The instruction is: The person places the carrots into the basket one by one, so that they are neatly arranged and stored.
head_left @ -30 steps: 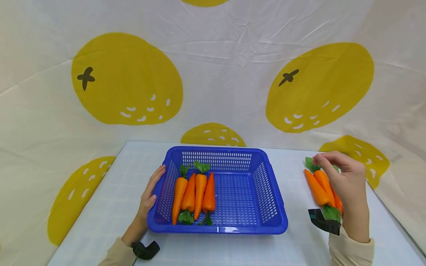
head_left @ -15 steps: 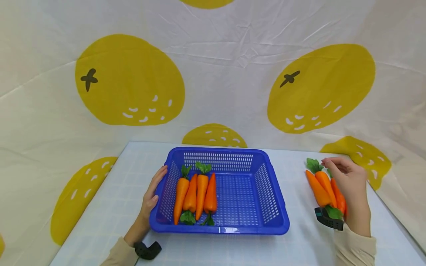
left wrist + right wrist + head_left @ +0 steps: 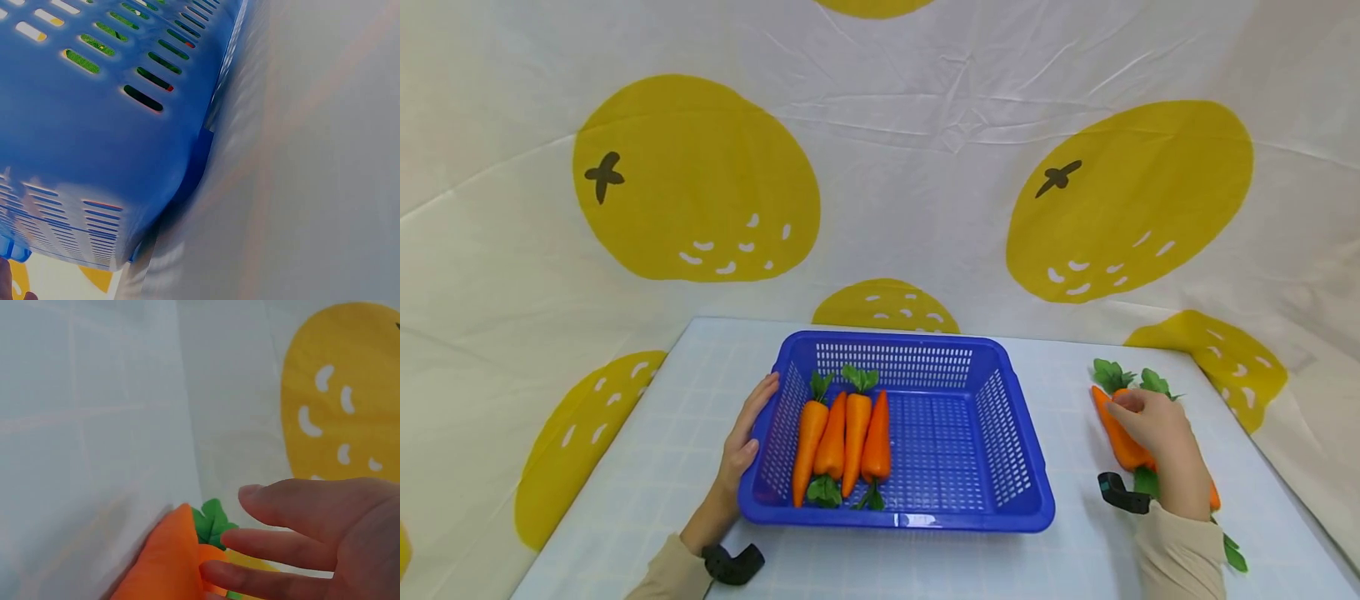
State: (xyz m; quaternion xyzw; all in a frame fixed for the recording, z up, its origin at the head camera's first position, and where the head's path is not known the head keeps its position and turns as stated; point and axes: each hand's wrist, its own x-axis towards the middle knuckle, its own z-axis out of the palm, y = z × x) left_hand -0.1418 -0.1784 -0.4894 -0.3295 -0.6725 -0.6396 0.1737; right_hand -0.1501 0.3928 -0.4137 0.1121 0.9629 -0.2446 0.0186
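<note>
A: Where are the carrots?

B: Four basket carrots [image 3: 855, 433] lie side by side in the blue basket [image 3: 970, 522], toward its nine o'clock wall. The loose carrots [image 3: 1118, 433] are bunched on the tabletop [image 3: 970, 571], well apart at three o'clock (I can't count them; the arm covers some).

A: And the hands?

B: The left hand [image 3: 741, 442] rests at the basket's nine o'clock side, fingers long and seemingly close together along the rim. The right hand [image 3: 1156, 425] is over the loose bunch. In its wrist view the fingers are apart, pinching nothing that I can see; whether they touch a carrot, I can't tell.

A: What could go wrong?

B: The bunch is tight, so closing on one carrot could drag its neighbour along or roll one toward the edge at three o'clock. A hold on only the green leaves [image 3: 1108, 375] might let the body swing and slip. And too firm a left-hand push could skid the basket, sending its carrots rolling.
</note>
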